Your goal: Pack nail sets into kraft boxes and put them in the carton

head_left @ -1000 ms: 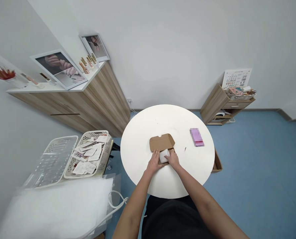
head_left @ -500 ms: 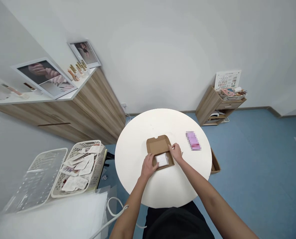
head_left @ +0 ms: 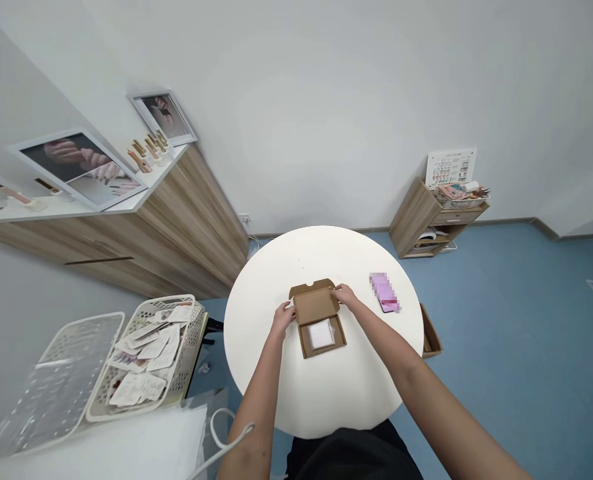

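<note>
A small brown cardboard box (head_left: pixel 316 307) stands with its lid raised on the white round table (head_left: pixel 256 280). Inside its lower half lies a white packet (head_left: pixel 321 335), flat and roughly square. My left hand (head_left: pixel 281 319) has its fingers closed at the left edge of the raised lid. At the lid's upper right corner, my right hand (head_left: pixel 345 295) pinches the cardboard side flap. Both hands are level with the lid, behind the packet.
Right of the box lies a blurred purple item (head_left: pixel 384 292). A white basket of paper packets (head_left: pixel 146 360) stands at left, near a wood-grain cabinet (head_left: pixel 196 233). A small shelf unit (head_left: pixel 426 220) is by the wall. An open carton (head_left: pixel 430 333) sits beyond the table's right edge.
My left hand has moved from the packet and front tray up to the lid's left edge. My right hand has shifted to the lid's upper right corner. The lid now stands more upright.
</note>
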`<state>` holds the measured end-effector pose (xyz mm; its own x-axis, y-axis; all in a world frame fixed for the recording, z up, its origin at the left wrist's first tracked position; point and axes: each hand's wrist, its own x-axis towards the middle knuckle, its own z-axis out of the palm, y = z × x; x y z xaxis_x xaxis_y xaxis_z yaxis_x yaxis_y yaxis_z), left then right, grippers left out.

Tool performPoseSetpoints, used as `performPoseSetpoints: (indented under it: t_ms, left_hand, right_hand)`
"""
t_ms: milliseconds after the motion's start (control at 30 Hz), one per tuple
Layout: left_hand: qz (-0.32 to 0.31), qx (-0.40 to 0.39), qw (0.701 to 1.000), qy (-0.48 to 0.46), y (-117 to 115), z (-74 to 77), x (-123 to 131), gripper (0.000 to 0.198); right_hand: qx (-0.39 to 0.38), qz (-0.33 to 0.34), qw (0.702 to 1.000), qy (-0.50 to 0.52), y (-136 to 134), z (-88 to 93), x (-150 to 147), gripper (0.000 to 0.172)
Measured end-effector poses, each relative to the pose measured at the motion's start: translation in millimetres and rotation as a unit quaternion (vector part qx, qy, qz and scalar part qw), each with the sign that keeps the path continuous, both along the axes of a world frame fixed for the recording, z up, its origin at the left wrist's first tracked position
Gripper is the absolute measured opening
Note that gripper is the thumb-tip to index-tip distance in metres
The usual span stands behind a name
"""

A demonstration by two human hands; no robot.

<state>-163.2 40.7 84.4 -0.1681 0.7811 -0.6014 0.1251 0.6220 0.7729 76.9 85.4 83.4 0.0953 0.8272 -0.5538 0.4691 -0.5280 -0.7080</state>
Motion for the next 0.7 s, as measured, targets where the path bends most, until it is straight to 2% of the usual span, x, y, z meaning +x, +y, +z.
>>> performPoseSetpoints:
  t_ms: [200,300,400,500,700]
  left_hand:
    - [-0.058,0.022,0.998,0.014,-4,14.2,-3,0.058]
    - [-0.101,0.056,0.991,0.071,-12,20.0,-1,0.051]
    - [-0.15,0.103,0.969,0.166,-27,24.7,1,0.04]
    - [-0.167,0.149,0.953,0.204,-46,26.9,5,0.031]
    - [-0.176,0.232,0.927,0.235,-91,19.5,14,0.031]
  right_hand:
    - [-0.03,0.084,0.995,-0.033,8,29.7,7,0.035]
    - [-0.018,0.149,0.987,-0.062,-1,43.7,8,0.024]
    - [-0.011,0.161,0.985,-0.067,-19,51.7,10,0.017]
    - [0.029,0.167,0.981,-0.088,-44,53.3,14,0.018]
    - [0.142,0.22,0.947,-0.187,-102,45.3,14,0.034]
